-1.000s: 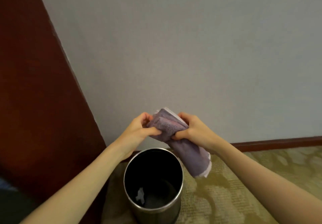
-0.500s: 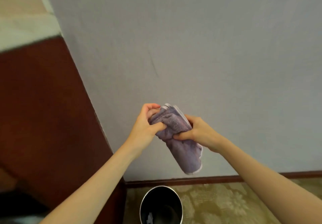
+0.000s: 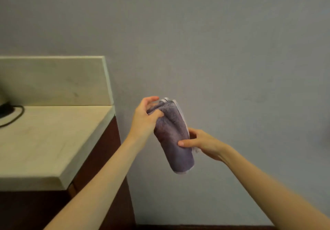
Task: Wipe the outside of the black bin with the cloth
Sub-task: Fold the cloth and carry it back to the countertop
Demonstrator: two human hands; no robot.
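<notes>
Hands x2: left hand (image 3: 144, 121), right hand (image 3: 202, 143). Cloth (image 3: 174, 140) x1. Counter (image 3: 53, 138) x1. Cable (image 3: 17, 116) x1.

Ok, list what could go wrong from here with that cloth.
1. The cloth is a loose fold gripped by the left hand at its top and pinched by the right hand lower down; releasing either could let it unfold or drop.
2. The bin is out of view, so reaching down without looking might miss it.

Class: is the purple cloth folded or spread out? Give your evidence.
Folded: the cloth is bunched into a thick roll, layered edges showing on top.
</notes>
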